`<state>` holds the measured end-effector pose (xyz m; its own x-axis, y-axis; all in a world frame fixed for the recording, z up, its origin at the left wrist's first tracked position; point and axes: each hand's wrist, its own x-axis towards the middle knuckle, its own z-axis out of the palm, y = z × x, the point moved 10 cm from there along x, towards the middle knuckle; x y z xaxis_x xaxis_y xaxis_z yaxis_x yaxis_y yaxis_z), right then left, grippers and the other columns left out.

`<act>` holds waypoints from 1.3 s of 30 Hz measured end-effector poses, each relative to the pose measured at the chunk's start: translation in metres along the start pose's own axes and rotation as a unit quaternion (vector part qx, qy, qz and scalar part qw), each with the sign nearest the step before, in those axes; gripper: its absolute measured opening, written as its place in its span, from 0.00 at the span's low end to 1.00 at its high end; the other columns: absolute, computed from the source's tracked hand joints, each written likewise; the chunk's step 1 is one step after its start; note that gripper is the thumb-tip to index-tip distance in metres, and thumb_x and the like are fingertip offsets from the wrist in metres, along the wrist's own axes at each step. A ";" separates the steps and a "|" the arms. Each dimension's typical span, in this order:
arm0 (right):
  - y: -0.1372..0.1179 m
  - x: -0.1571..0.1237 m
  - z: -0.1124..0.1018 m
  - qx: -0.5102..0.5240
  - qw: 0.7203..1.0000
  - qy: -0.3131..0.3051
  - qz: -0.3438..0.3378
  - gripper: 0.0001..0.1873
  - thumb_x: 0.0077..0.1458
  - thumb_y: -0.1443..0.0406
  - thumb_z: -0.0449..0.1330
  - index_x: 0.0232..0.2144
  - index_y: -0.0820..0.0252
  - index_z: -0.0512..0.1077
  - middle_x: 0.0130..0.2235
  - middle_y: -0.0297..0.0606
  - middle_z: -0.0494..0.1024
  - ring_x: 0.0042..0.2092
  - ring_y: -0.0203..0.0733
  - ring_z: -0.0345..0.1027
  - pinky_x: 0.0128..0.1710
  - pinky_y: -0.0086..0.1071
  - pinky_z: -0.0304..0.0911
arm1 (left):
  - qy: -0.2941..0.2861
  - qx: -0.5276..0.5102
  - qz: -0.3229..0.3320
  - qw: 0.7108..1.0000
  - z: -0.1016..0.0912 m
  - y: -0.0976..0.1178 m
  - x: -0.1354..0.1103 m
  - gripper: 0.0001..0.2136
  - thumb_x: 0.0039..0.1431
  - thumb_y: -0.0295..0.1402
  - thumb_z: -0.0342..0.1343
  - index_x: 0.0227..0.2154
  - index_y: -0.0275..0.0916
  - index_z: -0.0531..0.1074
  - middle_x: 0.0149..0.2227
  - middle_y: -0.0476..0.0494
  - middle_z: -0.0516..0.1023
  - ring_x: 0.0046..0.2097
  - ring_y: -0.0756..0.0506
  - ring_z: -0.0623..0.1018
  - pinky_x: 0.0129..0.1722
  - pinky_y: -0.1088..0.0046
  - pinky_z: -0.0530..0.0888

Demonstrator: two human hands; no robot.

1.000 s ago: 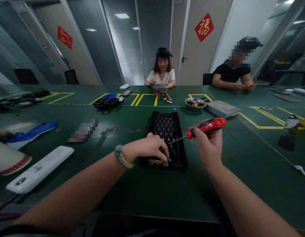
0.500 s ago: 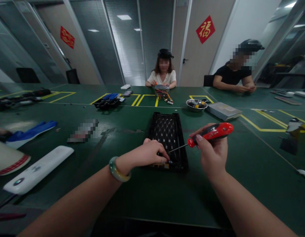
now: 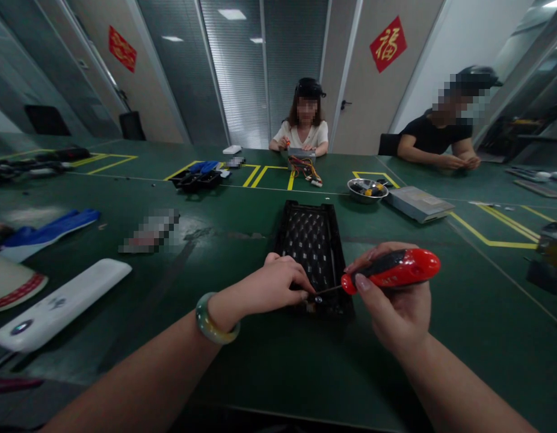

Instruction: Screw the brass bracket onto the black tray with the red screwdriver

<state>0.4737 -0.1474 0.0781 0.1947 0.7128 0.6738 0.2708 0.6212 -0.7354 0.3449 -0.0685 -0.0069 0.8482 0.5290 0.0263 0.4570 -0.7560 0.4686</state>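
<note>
My left hand [image 3: 278,282], with a jade bangle [image 3: 210,319] on its wrist, rests at the near end of a black ribbed plastic tray [image 3: 305,205]. Its fingers pinch a small dark part [image 3: 311,297] that is mostly hidden. My right hand [image 3: 391,297] grips a red-and-black screwdriver [image 3: 393,270] by the handle. The thin steel shaft [image 3: 328,290] points left, with its tip at the left fingertips. A gold-coloured piece in the tray is hidden behind my left hand.
The dark green workbench [image 3: 260,373] carries yellow tape lines. A steel bowl of small parts [image 3: 367,190] and a flat metal box [image 3: 418,204] lie beyond the tray. A long white object [image 3: 62,304] and blue gloves [image 3: 48,231] lie left. Two co-workers [image 3: 305,117] sit across the bench.
The screwdriver has come down from upper right, its tip now at my left fingertips. Both hands have moved lower in view, and the gold-coloured piece has become hidden behind my left hand.
</note>
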 end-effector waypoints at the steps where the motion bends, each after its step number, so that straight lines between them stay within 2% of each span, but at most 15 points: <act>1: -0.001 0.000 0.001 -0.007 1.000 -0.006 0.000 0.15 0.50 0.71 0.64 0.39 0.52 0.69 0.36 0.37 0.73 0.35 0.46 0.70 0.33 0.43 0.68 | 0.005 0.001 0.003 1.000 -0.001 0.001 -0.001 0.08 0.60 0.33 0.58 0.38 0.52 0.80 0.42 0.54 0.81 0.49 0.44 0.72 0.49 0.63 0.54; 10: 0.001 -0.002 0.007 -0.047 0.998 -0.048 0.002 0.16 0.50 0.71 0.64 0.41 0.53 0.68 0.36 0.37 0.74 0.36 0.46 0.71 0.34 0.43 0.69 | 0.025 0.003 0.023 0.999 -0.002 0.004 -0.005 0.08 0.61 0.33 0.58 0.39 0.52 0.80 0.41 0.55 0.81 0.49 0.44 0.72 0.48 0.63 0.54; 17: 0.006 0.000 0.007 -0.027 0.999 -0.029 0.022 0.16 0.51 0.71 0.64 0.42 0.55 0.66 0.36 0.36 0.73 0.35 0.44 0.72 0.34 0.40 0.71 | 0.035 0.009 0.029 0.999 -0.003 0.005 -0.006 0.08 0.61 0.33 0.57 0.38 0.50 0.80 0.42 0.53 0.81 0.49 0.44 0.72 0.48 0.62 0.53; 26: 0.006 -0.001 0.010 -0.027 0.999 -0.021 0.032 0.15 0.52 0.70 0.65 0.40 0.54 0.67 0.35 0.35 0.74 0.35 0.43 0.73 0.32 0.37 0.70 | 0.055 0.009 0.035 0.998 -0.005 0.005 -0.007 0.07 0.60 0.33 0.58 0.37 0.51 0.80 0.42 0.57 0.81 0.48 0.45 0.72 0.47 0.63 0.52; 32: 0.012 -0.004 0.007 -0.035 0.999 -0.011 0.030 0.20 0.49 0.70 0.69 0.42 0.52 0.67 0.37 0.36 0.76 0.37 0.46 0.74 0.31 0.36 0.70 | 0.059 -0.001 0.031 0.998 -0.006 0.004 -0.008 0.06 0.60 0.33 0.59 0.37 0.51 0.80 0.42 0.56 0.81 0.49 0.45 0.72 0.49 0.62 0.52; 39: 0.014 -0.005 0.005 -0.045 0.999 -0.004 0.025 0.20 0.49 0.69 0.70 0.42 0.51 0.67 0.36 0.37 0.77 0.37 0.47 0.75 0.30 0.37 0.70 | 0.052 0.001 0.030 0.998 -0.006 0.005 -0.008 0.07 0.60 0.33 0.58 0.38 0.51 0.80 0.42 0.56 0.80 0.49 0.44 0.72 0.50 0.63 0.52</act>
<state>0.4715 -0.1406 0.0639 0.2021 0.7447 0.6360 0.3450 0.5537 -0.7579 0.3387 -0.0740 0.0001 0.8417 0.5198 0.1458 0.4068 -0.7882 0.4619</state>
